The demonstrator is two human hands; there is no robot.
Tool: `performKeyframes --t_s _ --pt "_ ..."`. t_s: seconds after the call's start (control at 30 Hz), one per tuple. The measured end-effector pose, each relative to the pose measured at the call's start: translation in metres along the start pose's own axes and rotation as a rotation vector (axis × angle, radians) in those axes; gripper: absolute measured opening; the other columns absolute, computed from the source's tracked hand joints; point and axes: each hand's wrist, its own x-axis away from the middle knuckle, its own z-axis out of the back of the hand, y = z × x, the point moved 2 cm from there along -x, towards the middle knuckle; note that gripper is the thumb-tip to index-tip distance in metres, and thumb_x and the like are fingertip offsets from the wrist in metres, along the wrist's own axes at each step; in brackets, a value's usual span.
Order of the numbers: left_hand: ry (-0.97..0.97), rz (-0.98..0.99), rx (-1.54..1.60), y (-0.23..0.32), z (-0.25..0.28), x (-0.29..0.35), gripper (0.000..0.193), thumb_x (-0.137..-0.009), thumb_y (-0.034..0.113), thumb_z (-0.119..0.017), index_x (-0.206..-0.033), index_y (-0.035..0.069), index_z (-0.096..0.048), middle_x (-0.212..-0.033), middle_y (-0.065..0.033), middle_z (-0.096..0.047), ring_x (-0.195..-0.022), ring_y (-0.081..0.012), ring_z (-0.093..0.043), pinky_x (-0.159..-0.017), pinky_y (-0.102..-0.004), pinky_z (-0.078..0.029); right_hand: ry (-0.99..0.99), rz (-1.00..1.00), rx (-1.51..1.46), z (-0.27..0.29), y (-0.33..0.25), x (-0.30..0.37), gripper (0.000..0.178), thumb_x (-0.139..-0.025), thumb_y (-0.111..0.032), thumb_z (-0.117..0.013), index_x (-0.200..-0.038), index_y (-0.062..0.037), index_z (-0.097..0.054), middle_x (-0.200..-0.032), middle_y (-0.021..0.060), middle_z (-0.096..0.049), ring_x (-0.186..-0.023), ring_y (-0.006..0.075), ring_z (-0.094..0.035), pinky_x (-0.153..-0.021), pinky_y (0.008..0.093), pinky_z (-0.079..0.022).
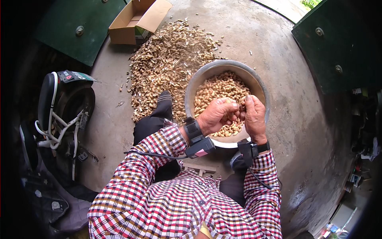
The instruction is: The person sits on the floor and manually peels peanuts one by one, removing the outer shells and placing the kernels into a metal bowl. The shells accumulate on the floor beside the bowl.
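Note:
Both my hands are over a wide metal basin (258, 79) filled with unshelled peanuts (217, 88). My left hand (215, 116) is closed, its thumb and fingertips pressed on a small pale peanut partly hidden by the fingers. Close beside it, my right hand (256, 119) pinches a small brownish piece, which looks like peanut or shell, between thumb and forefinger. The fingertips of the two hands nearly meet above the peanuts. Both wrists carry black straps with small devices.
A large heap of peanut shells (167, 59) covers the floor left of the basin. Behind it stands an open cardboard box (123, 34). A bicycle-like vehicle with a white frame (51, 133) stands at the left. Dark green doors (326, 44) flank the concrete floor (286, 119).

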Motion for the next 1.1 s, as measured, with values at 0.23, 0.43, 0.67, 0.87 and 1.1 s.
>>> performKeyframes --t_s 0.23,0.43,0.67,0.87,1.1 --pt "-0.037 -0.02 0.023 0.001 0.007 -0.007 0.007 -0.081 0.014 -0.055 -0.082 0.007 -0.052 -0.067 -0.0018 -0.057 -0.053 -0.0061 -0.053 -0.044 -0.0189 -0.04 0.055 -0.046 -0.11 0.006 -0.004 -0.004 0.028 -0.091 -0.024 -0.042 -0.073 -0.0045 -0.049 -0.058 0.0002 -0.05 -0.046 0.0058 -0.044 -0.042 0.0195 -0.035" --pt "0.039 -0.056 0.002 0.004 0.008 -0.006 0.008 -0.081 0.013 -0.055 -0.081 0.008 -0.049 -0.067 -0.0017 -0.056 -0.052 -0.0069 -0.053 -0.042 -0.0183 -0.039 0.059 0.104 0.325 0.006 -0.005 -0.002 0.028 -0.09 -0.027 -0.046 -0.072 -0.0059 -0.048 -0.059 0.0 -0.052 -0.045 0.0025 -0.044 -0.041 0.016 -0.036" --pt "0.028 -0.023 0.075 0.008 0.004 -0.003 0.007 -0.079 0.012 -0.053 -0.084 0.009 -0.048 -0.067 -0.0031 -0.055 -0.054 -0.01 -0.054 -0.043 -0.0215 -0.039 0.031 -0.08 -0.002 0.009 -0.008 -0.003 0.024 -0.087 -0.024 -0.05 -0.076 -0.0025 -0.051 -0.063 0.003 -0.055 -0.051 0.0073 -0.05 -0.047 0.0207 -0.04" --pt "-0.006 0.018 0.102 0.011 0.001 -0.002 0.005 -0.08 0.013 -0.051 -0.082 0.008 -0.05 -0.066 -0.0036 -0.055 -0.054 -0.011 -0.054 -0.044 -0.0228 -0.039 -0.107 -0.175 -0.397 0.005 -0.018 -0.001 0.02 -0.086 -0.021 -0.052 -0.092 -0.0028 -0.049 -0.077 0.0034 -0.055 -0.059 0.0055 -0.05 -0.049 0.018 -0.039" --pt "-0.139 0.046 0.133 0.008 0.005 -0.003 0.013 -0.077 0.008 -0.053 -0.09 0.007 -0.053 -0.071 -0.0047 -0.055 -0.056 -0.0125 -0.052 -0.047 -0.0242 -0.038 -0.198 -0.112 -0.294 0.002 -0.017 0.003 0.02 -0.085 -0.019 -0.054 -0.096 -0.0018 -0.053 -0.078 0.0008 -0.055 -0.063 0.0042 -0.048 -0.054 0.0161 -0.038"
